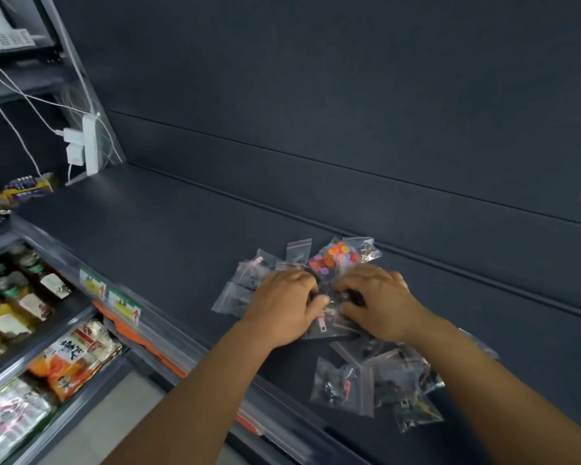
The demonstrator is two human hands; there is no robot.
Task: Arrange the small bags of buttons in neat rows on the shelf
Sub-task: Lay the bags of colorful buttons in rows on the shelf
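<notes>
Small clear zip-top plastic bags of buttons (341, 384) lying in a loose, overlapping heap on the dark grey matte shelf (155, 229), toward its right half. One clear bag of bright orange, pink and purple round buttons (332, 260) at the far side of the heap, close to the back wall; most others filled with dark buttons, some with red seal strips. Another cluster nearer the front edge, under the right forearm.

Left hand (282, 303) and right hand (379, 300) both down on the middle of the heap, knuckles up, fingers curled into the bags; blurred, but both seemingly pinching bags. Exactly which bag under each hand: cannot tell.

Wide bare shelf surface to the left of the heap, running to the white power strip (89, 146) with plugged-in white cables at the far-left corner. Front lip with price labels (109, 295) just left of the left forearm. Packaged goods (74, 357) on lower shelves beyond that edge.
</notes>
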